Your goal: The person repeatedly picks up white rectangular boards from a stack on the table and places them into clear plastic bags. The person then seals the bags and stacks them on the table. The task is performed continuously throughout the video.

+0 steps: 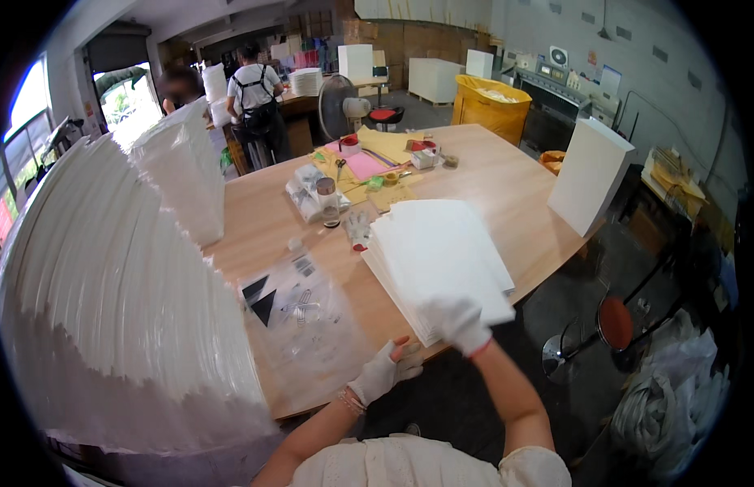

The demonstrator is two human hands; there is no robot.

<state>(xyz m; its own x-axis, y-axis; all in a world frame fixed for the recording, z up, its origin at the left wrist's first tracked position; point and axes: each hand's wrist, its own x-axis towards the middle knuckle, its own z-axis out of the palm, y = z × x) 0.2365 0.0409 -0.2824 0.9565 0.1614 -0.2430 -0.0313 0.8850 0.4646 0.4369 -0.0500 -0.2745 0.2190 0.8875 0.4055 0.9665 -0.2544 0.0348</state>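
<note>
A stack of white sheets [442,252] lies somewhat fanned near the table's front edge. Over its near end is my right hand [458,321], in a white glove with a pink cuff; motion smears the fingers, so their grip cannot be made out. My left hand [385,372] hovers just off the table edge, left of the stack's near corner. It wears a white glove with bare fingertips showing, the thumb apart from the fingers, and nothing in it. Flat clear plastic bags [308,325] with black printed marks lie on the table to the left of the stack.
Tall piles of plastic-wrapped white sheets [125,292] stand along the left. Farther back are a bottle [327,203], scissors [340,166] and tape rolls [390,178]. A white block [588,174] stands at the right edge. A round stool [614,323] is on the floor. People work behind.
</note>
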